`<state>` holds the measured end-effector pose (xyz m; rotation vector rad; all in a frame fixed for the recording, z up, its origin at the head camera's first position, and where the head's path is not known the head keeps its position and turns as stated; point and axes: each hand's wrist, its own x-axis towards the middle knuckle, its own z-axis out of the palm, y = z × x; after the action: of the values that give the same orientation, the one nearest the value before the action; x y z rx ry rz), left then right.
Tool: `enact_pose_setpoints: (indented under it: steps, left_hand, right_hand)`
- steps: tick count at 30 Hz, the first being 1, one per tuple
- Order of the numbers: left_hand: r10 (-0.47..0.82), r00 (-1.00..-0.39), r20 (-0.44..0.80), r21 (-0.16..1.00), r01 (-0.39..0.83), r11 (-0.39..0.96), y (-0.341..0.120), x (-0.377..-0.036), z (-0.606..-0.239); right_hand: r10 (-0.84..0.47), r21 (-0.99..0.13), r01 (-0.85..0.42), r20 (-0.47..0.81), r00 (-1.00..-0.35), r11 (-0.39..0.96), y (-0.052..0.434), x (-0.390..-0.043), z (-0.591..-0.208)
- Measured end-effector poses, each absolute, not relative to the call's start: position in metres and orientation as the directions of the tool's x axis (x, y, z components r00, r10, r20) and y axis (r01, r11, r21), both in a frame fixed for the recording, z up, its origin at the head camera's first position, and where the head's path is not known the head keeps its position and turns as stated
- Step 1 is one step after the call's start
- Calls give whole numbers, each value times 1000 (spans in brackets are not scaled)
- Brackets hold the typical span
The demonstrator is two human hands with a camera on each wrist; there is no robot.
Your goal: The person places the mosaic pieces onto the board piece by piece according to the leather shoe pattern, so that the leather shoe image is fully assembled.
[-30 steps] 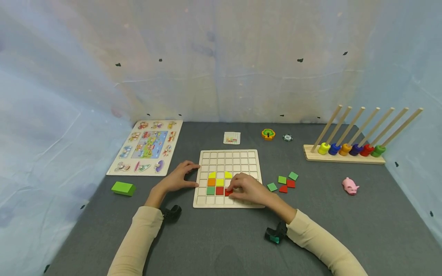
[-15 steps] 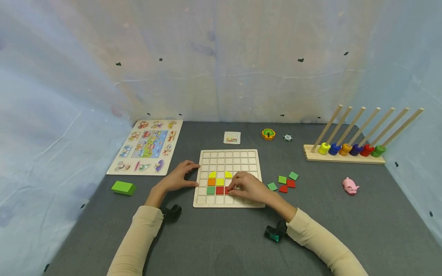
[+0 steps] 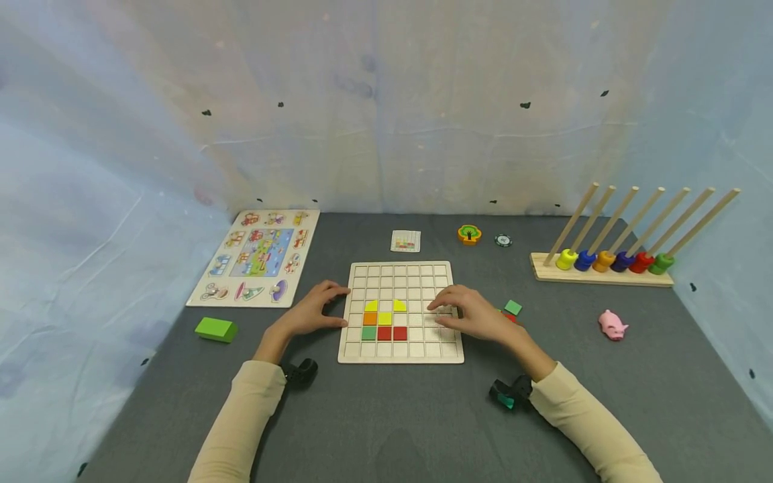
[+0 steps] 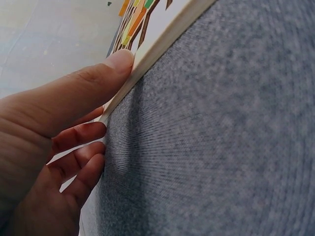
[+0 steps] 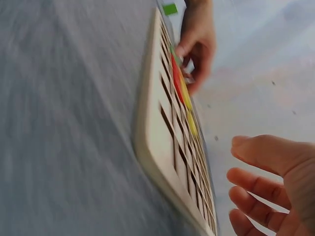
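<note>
The left hand [image 3: 314, 310] rests at the left edge of the grid board [image 3: 401, 354], thumb laid along the rim and fingers loosely bent against it, steadying it without gripping; the left wrist view shows the thumb [image 4: 106, 73] flat against the board's side. The right hand [image 3: 474, 312] hovers above the board's right-hand cells, fingers relaxed and slightly spread, empty; the right wrist view shows its fingers [image 5: 256, 184] clear of the wood.

The board lies flat on the grey worktop [image 3: 392, 422], close to the near edge, at the middle. Coloured tiles sit in its left-centre cells: two red tiles [image 3: 392, 333] side by side, a green one to their left, and orange and yellow pieces above.

The loose tiles lie just off the board's right edge, beside and partly under the right hand; a green tile [image 3: 513, 307] shows plainly, the others are mostly hidden. The right hand is much the nearer to them, the left being across the board.

To the right lies open worktop as far as the pink pig [image 3: 612, 325]. The ring stacker [image 3: 600, 272] is at the far right, and a picture puzzle [image 3: 256, 257] at the far left.
</note>
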<state>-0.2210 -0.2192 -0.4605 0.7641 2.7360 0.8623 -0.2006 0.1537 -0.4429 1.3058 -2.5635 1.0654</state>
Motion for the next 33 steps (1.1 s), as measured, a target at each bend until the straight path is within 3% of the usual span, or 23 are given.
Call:
enact_pose_setpoints:
  steps: [12,18,27,33]
  left_hand:
    - [525,-851,-6,583,423,693,-219,-221,-461]
    - [520,-854,-14,578,417,701,-219,-221,-461]
    - [519,-855,-18,594,408,693,-218,-220,-459]
    - [514,-857,-22,588,405,700,-218,-221,-459]
  right_hand:
    - [-623,-588,-619,233,-746,521,211,-202,-442]
    - [-583,-548,-586,205,-786,597,230,-201,-448]
    - [-556,-498,-527,103,-825,689,241,-203,-445]
    - [-536,-486,-535,153,-830,691,227,-204,-442]
